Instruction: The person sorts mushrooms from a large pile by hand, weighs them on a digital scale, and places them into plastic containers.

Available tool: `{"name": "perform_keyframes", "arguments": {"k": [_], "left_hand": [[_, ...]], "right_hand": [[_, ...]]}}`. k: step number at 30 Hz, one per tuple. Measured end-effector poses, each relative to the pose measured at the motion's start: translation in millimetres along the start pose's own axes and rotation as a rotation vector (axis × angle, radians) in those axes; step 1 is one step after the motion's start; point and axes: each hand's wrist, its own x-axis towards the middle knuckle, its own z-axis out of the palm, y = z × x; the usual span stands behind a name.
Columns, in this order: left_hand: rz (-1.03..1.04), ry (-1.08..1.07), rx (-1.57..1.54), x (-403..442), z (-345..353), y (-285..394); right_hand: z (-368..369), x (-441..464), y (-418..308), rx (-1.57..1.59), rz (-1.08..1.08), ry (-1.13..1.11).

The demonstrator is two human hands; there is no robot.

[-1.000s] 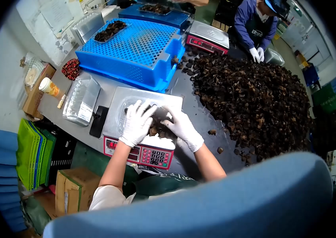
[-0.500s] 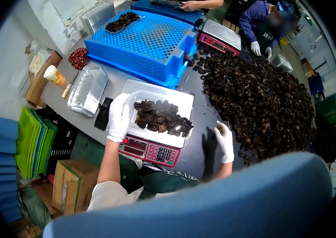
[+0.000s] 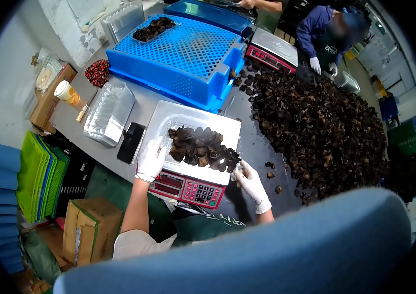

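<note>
1. Plastic tray, clear and shallow (image 3: 172, 163): lies on the silver-topped, red-fronted digital scale (image 3: 169, 110). Its long axis slopes from 10 to 4 o'clock. Clock positions are read from the tray, with 12 at the top of the view.
2. White-gloved left hand (image 3: 151, 159): at 8 to 9 o'clock, beside the tray end. Fingers are close together; a grip cannot be confirmed.
3. White-gloved right hand (image 3: 252, 187): at 4 o'clock, at the opposite corner. Thumb and fingers are bent close to the rim; clamping cannot be confirmed. Opposed placement probably steadies or aligns the tray.
4. Large dark-brown pile of curled pieces (image 3: 325, 132): on the grey table (image 3: 251, 149) at 2 to 3 o'clock, presumably for short reach.
5. Stack of clear plastic trays (image 3: 109, 115): at 10 o'clock, probably kept accessible.
6. Tray contents: dark, crinkled, fungus-like pieces (image 3: 195, 143), brown to near-black, heaped irregularly, densest along the middle. Clear plastic shows at the left end.
</note>
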Motion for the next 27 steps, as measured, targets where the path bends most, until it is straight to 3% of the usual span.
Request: {"name": "perform_keyframes", "arguments": {"k": [5, 8, 12, 22, 27], "left_hand": [[-0.014, -0.023, -0.036, 6.8, 5.9, -18.2], [-0.175, -0.102, -0.532, 10.6, 13.3, -30.1], [-0.296, -0.066, -0.853, 32.1, 7.0, -20.1], [-0.217, 0.214, -0.870, 154.7, 16.4, -42.1], [-0.242, 0.320, -0.961, 201.0, 23.2, -44.2]], "right_hand": [[4.8, 3.0, 6.0, 0.116, -0.007, 0.007], [3.8, 14.1, 7.6, 0.145, -0.050, 0.044], [-7.2, 51.8, -10.0, 0.112, -0.140, 0.096], [-9.0, 195.8, -91.8, 0.021, -0.350, 0.229], [-11.3, 238.4, -97.2, 0.405, -0.141, 0.078]]}}
